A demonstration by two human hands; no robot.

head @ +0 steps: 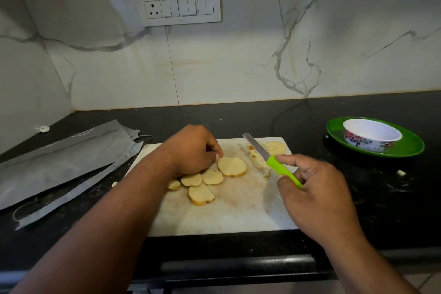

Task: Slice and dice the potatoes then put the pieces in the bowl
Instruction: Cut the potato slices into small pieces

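Note:
Several round potato slices (231,166) lie on the white cutting board (238,210), spread from its middle toward the left. My left hand (193,150) rests on the board with fingertips touching the largest slice. My right hand (312,193) holds a knife (269,157) by its green handle, blade pointing up-left over a row of cut potato strips (259,163). One more slice (275,147) lies at the board's far right corner. The white bowl (372,135) with a floral pattern stands at the right; nothing shows inside it.
The bowl stands on a green plate (410,148) on the black counter. Grey plastic bags (59,164) lie left of the board. Small potato bits (401,172) dot the counter. A switch panel (180,7) hangs on the marble wall behind.

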